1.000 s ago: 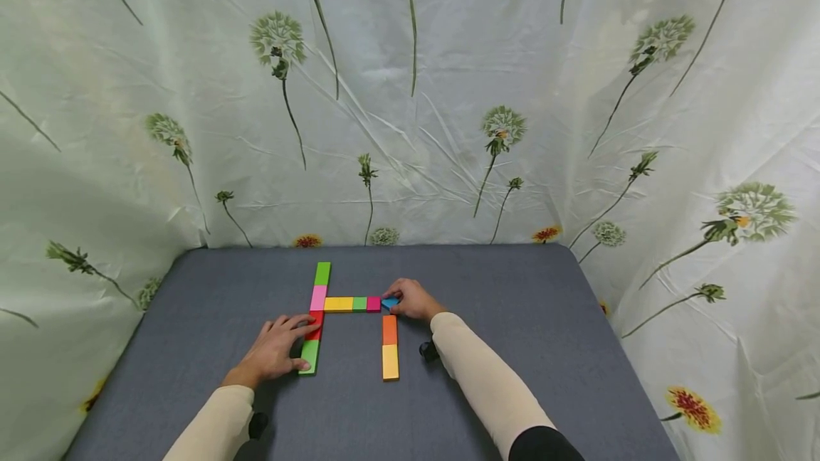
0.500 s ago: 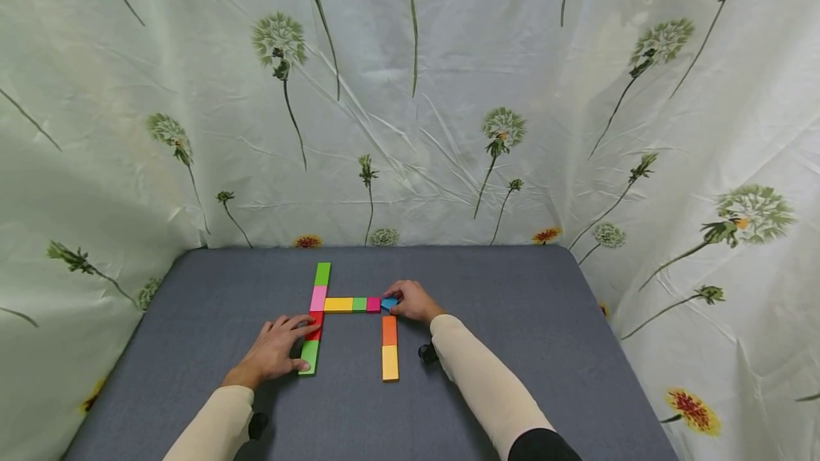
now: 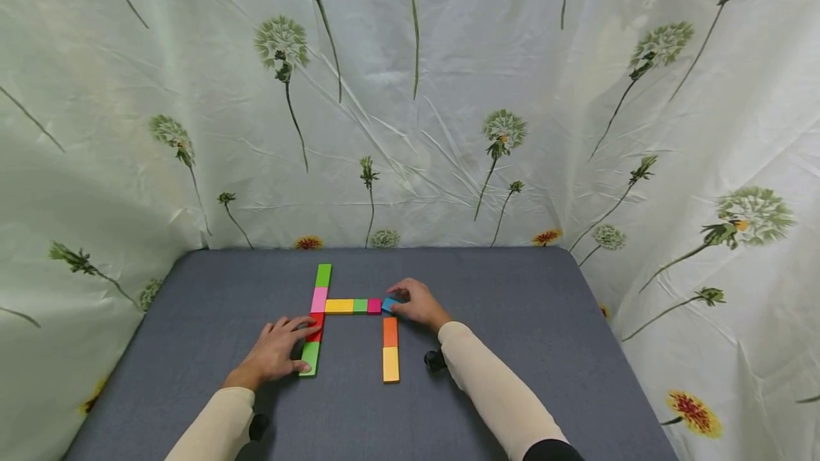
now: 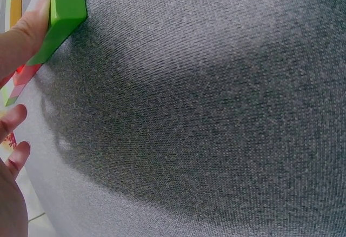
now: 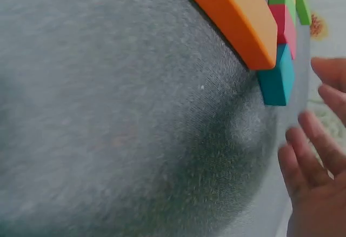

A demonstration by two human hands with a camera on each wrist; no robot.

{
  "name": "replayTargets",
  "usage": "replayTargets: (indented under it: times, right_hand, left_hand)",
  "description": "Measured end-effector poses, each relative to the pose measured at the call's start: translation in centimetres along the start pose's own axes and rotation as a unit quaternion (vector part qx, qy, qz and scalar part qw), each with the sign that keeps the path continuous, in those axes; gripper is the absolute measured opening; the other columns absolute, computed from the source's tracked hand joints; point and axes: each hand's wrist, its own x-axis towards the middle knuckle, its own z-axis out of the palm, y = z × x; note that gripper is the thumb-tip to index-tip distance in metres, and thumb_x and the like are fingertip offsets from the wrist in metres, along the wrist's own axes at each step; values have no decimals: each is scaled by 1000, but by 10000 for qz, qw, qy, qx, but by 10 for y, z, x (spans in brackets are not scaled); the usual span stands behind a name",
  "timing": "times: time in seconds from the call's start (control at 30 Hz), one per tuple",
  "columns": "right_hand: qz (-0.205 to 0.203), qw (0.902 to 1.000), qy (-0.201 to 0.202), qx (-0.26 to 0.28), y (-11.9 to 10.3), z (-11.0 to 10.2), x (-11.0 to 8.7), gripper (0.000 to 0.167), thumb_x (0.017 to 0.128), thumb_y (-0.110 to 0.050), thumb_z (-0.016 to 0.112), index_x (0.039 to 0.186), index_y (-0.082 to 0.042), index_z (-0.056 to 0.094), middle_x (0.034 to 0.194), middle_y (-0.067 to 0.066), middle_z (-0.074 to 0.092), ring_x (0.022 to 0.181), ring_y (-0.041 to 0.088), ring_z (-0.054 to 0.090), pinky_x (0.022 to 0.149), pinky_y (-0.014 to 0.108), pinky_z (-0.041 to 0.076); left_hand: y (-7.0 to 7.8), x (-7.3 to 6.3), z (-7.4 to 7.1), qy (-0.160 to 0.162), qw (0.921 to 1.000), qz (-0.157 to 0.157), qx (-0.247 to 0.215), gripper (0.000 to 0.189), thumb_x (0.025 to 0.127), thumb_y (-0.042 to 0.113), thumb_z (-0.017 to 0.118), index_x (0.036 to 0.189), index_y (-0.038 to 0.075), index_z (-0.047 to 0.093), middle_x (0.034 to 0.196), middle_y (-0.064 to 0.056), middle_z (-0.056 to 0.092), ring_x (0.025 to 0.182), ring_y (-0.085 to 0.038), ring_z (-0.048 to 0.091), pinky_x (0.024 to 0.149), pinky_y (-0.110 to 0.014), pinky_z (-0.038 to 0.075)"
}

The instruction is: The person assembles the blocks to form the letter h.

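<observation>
My left hand [image 3: 272, 353] lies along a column of flat wooden blocks in the head view. Its thumb rests against the near green block [image 4: 67, 10], and its forefinger reaches over the red block [image 3: 314, 329]. Above these are a pink block [image 3: 319, 299] and a far green one [image 3: 324, 275]. A row of yellow [image 3: 339, 306], green [image 3: 361, 306] and magenta [image 3: 374, 306] blocks runs right, ending at a small blue block [image 5: 277, 83]. My right hand [image 3: 419, 304] is beside the blue block, fingers spread and apart from it in the right wrist view.
An orange block [image 3: 390, 333] and a light-orange block [image 3: 391, 365] stand in line just below the blue one. All lie on a grey cloth-covered table [image 3: 512, 361]. A white curtain [image 3: 435, 126] with dandelion prints hangs behind the table's far edge.
The blue block has straightened and sits squarer at the row's end. My right fingers have come off it, and the right forearm has shifted slightly right. My left hand stays put.
</observation>
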Motion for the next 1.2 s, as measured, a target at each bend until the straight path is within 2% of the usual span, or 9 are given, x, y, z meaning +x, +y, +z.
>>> replayTargets:
  times: [0.1, 0.23, 0.37, 0.47, 0.57, 0.67, 0.87, 1.03, 1.2]
  right_hand:
    - [-93, 9996, 36, -278, -3, -2, -14, 34, 88, -17, 71, 120, -7, 65, 118, 9, 57, 110, 26, 54, 96, 44, 43]
    - [-144, 9950, -409, -899, -12, 2, -40, 47, 87, -30, 72, 129, -11, 59, 135, 9, 49, 126, 27, 46, 102, 46, 38]
    - [-493, 9795, -967, -1698, -17, 12, -68, 68, 85, -46, 71, 140, -14, 50, 151, 8, 34, 138, 26, 35, 107, 46, 33]
    - [-732, 9658, -1245, -2153, -17, 19, -83, 82, 82, -56, 68, 147, -13, 41, 157, 8, 26, 143, 24, 27, 110, 43, 29]
    - [-851, 9555, -1362, -2476, -15, 26, -91, 90, 82, -62, 65, 150, -11, 34, 159, 8, 21, 146, 21, 20, 113, 39, 25]
    - [-875, 9499, -1283, -2712, -13, 30, -94, 88, 84, -63, 62, 149, -10, 35, 158, 9, 23, 145, 20, 22, 113, 37, 24]
    - [-891, 9478, -1083, -2865, -9, 35, -95, 80, 88, -59, 59, 146, -8, 40, 156, 10, 29, 142, 20, 30, 110, 36, 30]
    - [-865, 9534, -947, -2729, -6, 36, -92, 80, 87, -58, 61, 146, -9, 42, 155, 9, 30, 141, 20, 32, 110, 37, 31]
    - [-852, 9542, -969, -2698, -4, 33, -91, 79, 87, -57, 62, 146, -9, 41, 155, 9, 30, 141, 21, 32, 109, 37, 31]
  left_hand:
    - [0, 1, 0, -36, 10000, -18, -2, 77, 64, 37, 87, 132, 15, 60, 136, -10, 52, 120, -36, 44, 96, -58, 34]
    - [0, 1, 1, -49, 10000, -21, 22, 78, 64, 38, 87, 133, 15, 59, 137, -11, 51, 120, -36, 44, 96, -58, 33]
    - [-1, 0, 1, -35, 10000, -7, 16, 79, 64, 39, 87, 133, 15, 59, 137, -11, 51, 119, -36, 44, 95, -58, 34]
    - [-1, -1, 1, -32, 10000, -27, -30, 78, 63, 38, 87, 133, 15, 59, 136, -11, 51, 120, -37, 44, 96, -58, 33]
    - [-1, -2, 2, -12, 10000, -34, -38, 78, 63, 37, 87, 132, 15, 59, 136, -11, 51, 120, -37, 44, 96, -58, 33]
    - [1, -2, 2, 18, 10000, 23, -33, 77, 64, 37, 87, 133, 14, 59, 136, -11, 51, 120, -36, 44, 95, -57, 34]
    - [2, -3, 1, 47, 9999, 107, -92, 76, 65, 37, 87, 132, 13, 59, 137, -12, 51, 120, -36, 45, 94, -57, 34]
    - [1, -2, 1, 128, 9998, 89, -101, 78, 64, 36, 87, 133, 13, 59, 137, -12, 51, 120, -37, 44, 95, -58, 33]
    - [1, -1, 2, 97, 9999, 97, -106, 78, 64, 36, 87, 133, 13, 59, 136, -12, 51, 120, -37, 44, 95, -58, 34]
